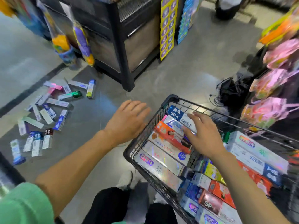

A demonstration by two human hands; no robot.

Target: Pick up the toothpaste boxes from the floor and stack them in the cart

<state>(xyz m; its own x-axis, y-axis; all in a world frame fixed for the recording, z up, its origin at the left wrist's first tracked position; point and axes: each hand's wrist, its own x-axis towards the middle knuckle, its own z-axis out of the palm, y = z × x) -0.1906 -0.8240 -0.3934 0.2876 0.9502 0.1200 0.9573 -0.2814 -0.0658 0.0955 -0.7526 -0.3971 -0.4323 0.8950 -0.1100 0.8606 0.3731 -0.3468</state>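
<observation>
Several toothpaste boxes (48, 113) lie scattered on the grey floor at the left. A black wire cart (168, 101) stands at the right, holding stacked toothpaste boxes (161, 157) in rows. My right hand (202, 135) reaches into the cart with straight fingers resting on the top boxes, over a white and blue box (176, 115) and an orange box (168, 135). My left hand (129, 118) hovers open above the floor just left of the cart's rim and holds nothing.
A black shelf unit (123, 46) stands ahead with hanging packs beside it. Pink and orange packaged goods (271, 88) hang at the right. A black bag with cords (229, 91) lies behind the cart. My knees and a shoe (126, 180) are below.
</observation>
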